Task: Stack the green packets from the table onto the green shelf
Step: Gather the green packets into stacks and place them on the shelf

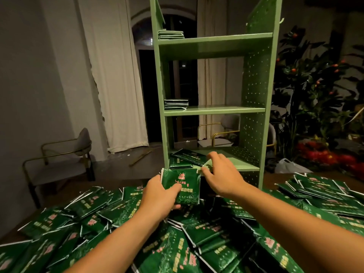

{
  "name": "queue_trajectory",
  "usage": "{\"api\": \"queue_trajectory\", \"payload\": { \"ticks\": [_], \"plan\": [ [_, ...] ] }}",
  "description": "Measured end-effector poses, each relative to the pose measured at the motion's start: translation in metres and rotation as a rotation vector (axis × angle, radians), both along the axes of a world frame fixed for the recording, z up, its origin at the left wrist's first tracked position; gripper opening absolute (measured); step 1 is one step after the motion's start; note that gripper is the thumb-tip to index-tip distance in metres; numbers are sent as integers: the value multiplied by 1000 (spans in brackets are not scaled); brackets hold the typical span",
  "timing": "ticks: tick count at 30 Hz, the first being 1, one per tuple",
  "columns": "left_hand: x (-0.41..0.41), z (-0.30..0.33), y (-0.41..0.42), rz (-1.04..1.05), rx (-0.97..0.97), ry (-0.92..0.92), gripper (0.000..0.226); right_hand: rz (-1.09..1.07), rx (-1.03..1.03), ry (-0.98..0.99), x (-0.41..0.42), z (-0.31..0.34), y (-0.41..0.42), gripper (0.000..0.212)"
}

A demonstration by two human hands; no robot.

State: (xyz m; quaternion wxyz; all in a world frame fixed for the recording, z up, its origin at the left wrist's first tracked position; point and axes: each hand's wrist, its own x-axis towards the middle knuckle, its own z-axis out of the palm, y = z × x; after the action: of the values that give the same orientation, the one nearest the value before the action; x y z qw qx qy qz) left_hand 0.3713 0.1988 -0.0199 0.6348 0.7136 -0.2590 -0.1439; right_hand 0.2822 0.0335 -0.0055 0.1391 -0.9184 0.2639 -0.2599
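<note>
Tall green shelf [214, 110] at the table's [118, 181] far edge; small stacks on two upper boards. Table heaped with green packets [197, 243]. Left hand [159, 196] grips a bunch of packets [182, 185], thumb over the front. Right hand [220, 174], fingers bent, pinches a pale-backed packet [206, 164] at the bottom board, beside a loose packet stack [185, 158].

A single head-worn wide-angle view looks forward and down from close above the surface [275, 180], with the green shelf [214, 110] rising near at frame centre.
</note>
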Motion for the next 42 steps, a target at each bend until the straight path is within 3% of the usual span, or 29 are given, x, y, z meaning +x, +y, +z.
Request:
{"api": "queue_trajectory", "payload": {
  "ticks": [6, 9, 13, 19, 23, 29, 34, 42],
  "plan": [
    [23, -4, 1, -20, -20, -12, 12, -83, -26, 292, 44, 2, -23, 79],
    [31, -5, 3, -42, -11, -30, 11, -89, -35, 374, 47, 2, -27, 87],
    [39, -6, 3, -65, -6, -40, 11, -84, -231, 330, 44, 4, -23, 67],
    [44, -2, 11, -102, 2, -84, 12, 21, -101, 282, 49, 1, -16, 51],
    [47, -1, 20, -95, 5, -113, 13, 92, -203, 166, 55, 3, -11, 45],
    [57, -6, 36, -76, 5, -110, 15, 168, -381, 211, 76, 6, -4, 47],
    [61, -12, 40, -76, 40, -108, 13, 144, -284, 284, 88, 13, -3, 53],
    [63, -18, 35, -63, 57, -105, 13, 211, -284, 348, 94, 30, -10, 33]
  ]
}}
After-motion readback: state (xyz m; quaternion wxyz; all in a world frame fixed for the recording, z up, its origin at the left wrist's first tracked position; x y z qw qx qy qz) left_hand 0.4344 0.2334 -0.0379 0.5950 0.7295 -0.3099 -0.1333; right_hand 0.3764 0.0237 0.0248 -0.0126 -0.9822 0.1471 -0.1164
